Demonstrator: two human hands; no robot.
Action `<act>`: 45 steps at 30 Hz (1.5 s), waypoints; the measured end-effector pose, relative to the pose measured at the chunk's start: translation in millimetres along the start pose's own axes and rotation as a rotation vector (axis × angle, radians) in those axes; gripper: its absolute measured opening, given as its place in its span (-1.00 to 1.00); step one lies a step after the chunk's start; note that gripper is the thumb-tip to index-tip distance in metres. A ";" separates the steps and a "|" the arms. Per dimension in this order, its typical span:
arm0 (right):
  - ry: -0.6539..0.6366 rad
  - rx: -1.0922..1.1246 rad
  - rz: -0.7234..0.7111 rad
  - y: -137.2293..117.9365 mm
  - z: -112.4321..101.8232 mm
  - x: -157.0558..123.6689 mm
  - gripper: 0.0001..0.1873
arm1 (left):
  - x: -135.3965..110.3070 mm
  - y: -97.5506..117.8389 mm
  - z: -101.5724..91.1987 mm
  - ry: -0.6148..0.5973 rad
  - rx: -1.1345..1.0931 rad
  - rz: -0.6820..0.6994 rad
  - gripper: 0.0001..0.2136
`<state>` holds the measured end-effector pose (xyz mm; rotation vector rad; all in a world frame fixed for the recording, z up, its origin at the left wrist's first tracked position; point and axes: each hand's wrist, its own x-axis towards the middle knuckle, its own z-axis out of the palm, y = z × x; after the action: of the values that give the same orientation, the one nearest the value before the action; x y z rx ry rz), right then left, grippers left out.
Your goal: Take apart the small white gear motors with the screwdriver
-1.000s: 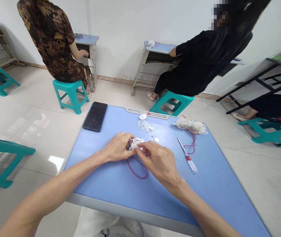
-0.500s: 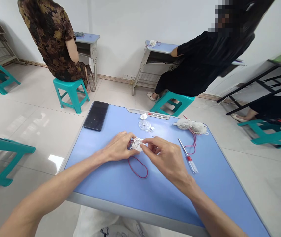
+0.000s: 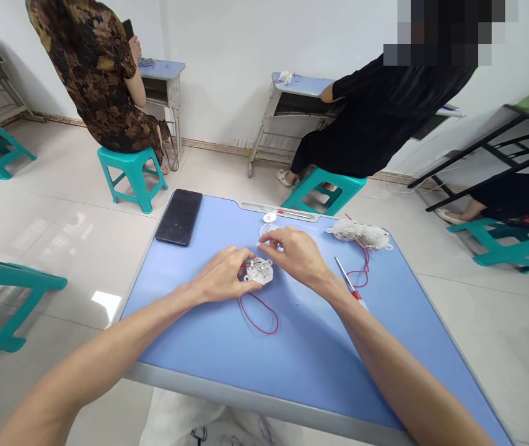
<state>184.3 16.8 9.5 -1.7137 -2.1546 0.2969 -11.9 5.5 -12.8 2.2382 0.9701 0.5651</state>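
Thumb and fingers of my left hand (image 3: 227, 272) are closed on the edge of a small white plastic gear mechanism (image 3: 259, 271) lying on the blue desk. A red cord (image 3: 276, 322) loops out from it toward me. My right hand (image 3: 295, 251) hovers just beyond and to the right, thumb and forefinger pinched; whatever they hold is too small to make out. Behind those fingers a clear plastic cover (image 3: 267, 230) is partly hidden. A white round disc (image 3: 270, 217) lies past it.
A black phone (image 3: 179, 217) lies at the desk's far left. More white mechanisms (image 3: 360, 234) with red cords sit far right, beside a screwdriver (image 3: 348, 277). Two people (image 3: 92, 80) sit on green stools at desks ahead, and another person is partly visible at right.
My right hand has lifted off the mechanism and moved away from me, over the clear cover, uncovering the gears. My left hand keeps its hold. The person at left has raised a dark phone-like object.
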 end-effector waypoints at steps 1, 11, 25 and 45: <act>-0.012 -0.009 0.001 0.3 0.7 1.1 -0.82 | 0.1 -0.4 0.4 0.000 0.002 0.002 -0.72; -0.058 -0.024 0.017 -4.3 5.2 6.0 -0.81 | 0.6 1.1 -0.5 -0.007 0.006 -0.015 -0.73; -0.044 -0.022 0.031 -3.8 6.9 4.1 -0.78 | 0.7 0.4 -0.3 -0.009 0.005 -0.011 -0.71; 0.196 -0.111 -0.237 -36.5 -12.2 -58.3 -0.80 | -0.8 0.3 0.2 -0.006 -0.028 0.009 -0.71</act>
<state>168.0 -49.2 25.7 -1.4549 -2.2321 -0.0530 -12.2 4.7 -12.8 2.2191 0.9444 0.5720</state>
